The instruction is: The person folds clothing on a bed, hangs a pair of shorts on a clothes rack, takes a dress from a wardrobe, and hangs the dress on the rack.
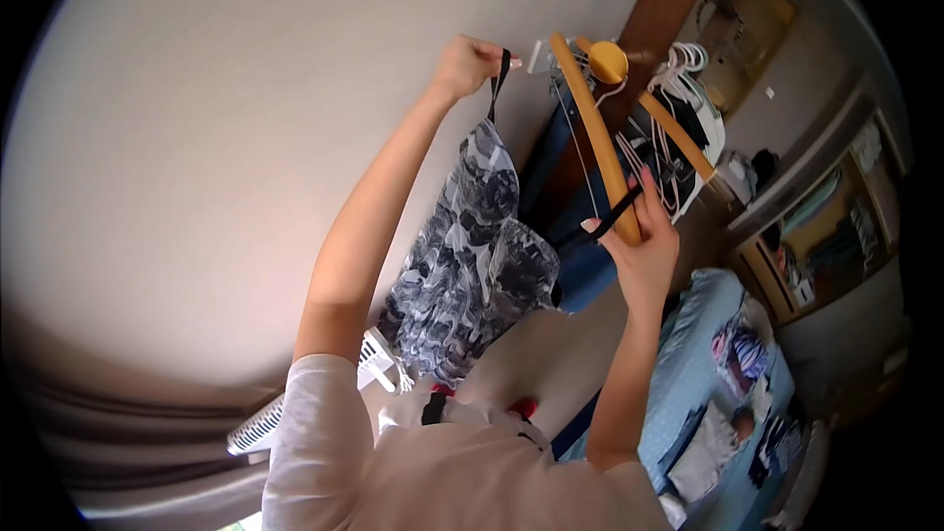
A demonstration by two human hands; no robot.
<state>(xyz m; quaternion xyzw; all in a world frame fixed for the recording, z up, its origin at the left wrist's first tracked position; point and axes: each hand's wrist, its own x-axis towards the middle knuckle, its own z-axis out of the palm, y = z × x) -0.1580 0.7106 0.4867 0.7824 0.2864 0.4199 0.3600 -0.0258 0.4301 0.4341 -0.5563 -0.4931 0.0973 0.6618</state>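
Observation:
A strappy sundress with a black, grey and white swirl pattern hangs in front of me by its thin black straps. My left hand, raised against the wall side, pinches one black strap between thumb and fingers. On the other side, my right hand has the second black strap stretched between thumb and fingertips. That strap crosses the lower end of a wooden hanger, which lies within the right hand's grasp. The hanger's other end points up, near the left hand but apart from it.
A wooden coat stand carries white hangers and dark blue clothing. To the right is a bed with heaped clothes; shelves stand behind. A white slatted appliance is by the curtain.

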